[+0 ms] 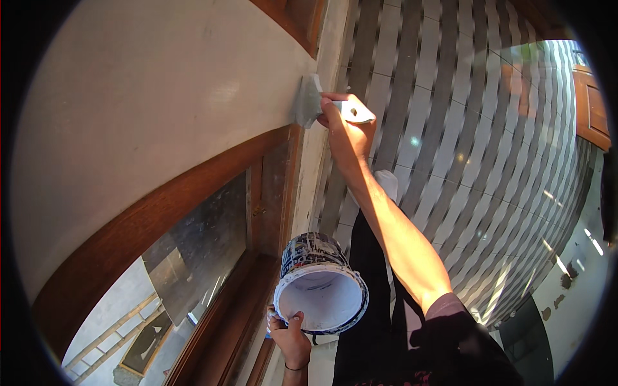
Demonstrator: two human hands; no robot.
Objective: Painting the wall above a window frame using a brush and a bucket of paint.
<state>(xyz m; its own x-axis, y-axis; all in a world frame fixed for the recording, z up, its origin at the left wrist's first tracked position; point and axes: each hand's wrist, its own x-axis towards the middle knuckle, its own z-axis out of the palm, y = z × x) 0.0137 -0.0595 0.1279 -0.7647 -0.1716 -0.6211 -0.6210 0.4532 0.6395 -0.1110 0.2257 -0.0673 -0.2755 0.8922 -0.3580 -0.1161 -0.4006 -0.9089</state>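
My right hand (349,133) is closed around the white handle of a wide paintbrush (310,103). Its pale bristles rest against the wall (180,77) close to the wall's right edge, just above the corner of a brown wooden window frame (193,170). Lower down, my left hand (293,342) grips a paint bucket (322,299) by its rim, with the thumb over the edge. The bucket is tilted so its mouth faces me. White paint coats the inside, and dark, paint-smeared printing covers the outside.
Glass panes (199,238) are set in the window frame, and a ladder (116,338) shows through them. Grey-and-white striped floor tiles (412,122) spread out to the right. Another wooden frame (299,26) meets the wall above the brush. A wooden door (591,106) stands at the far right.
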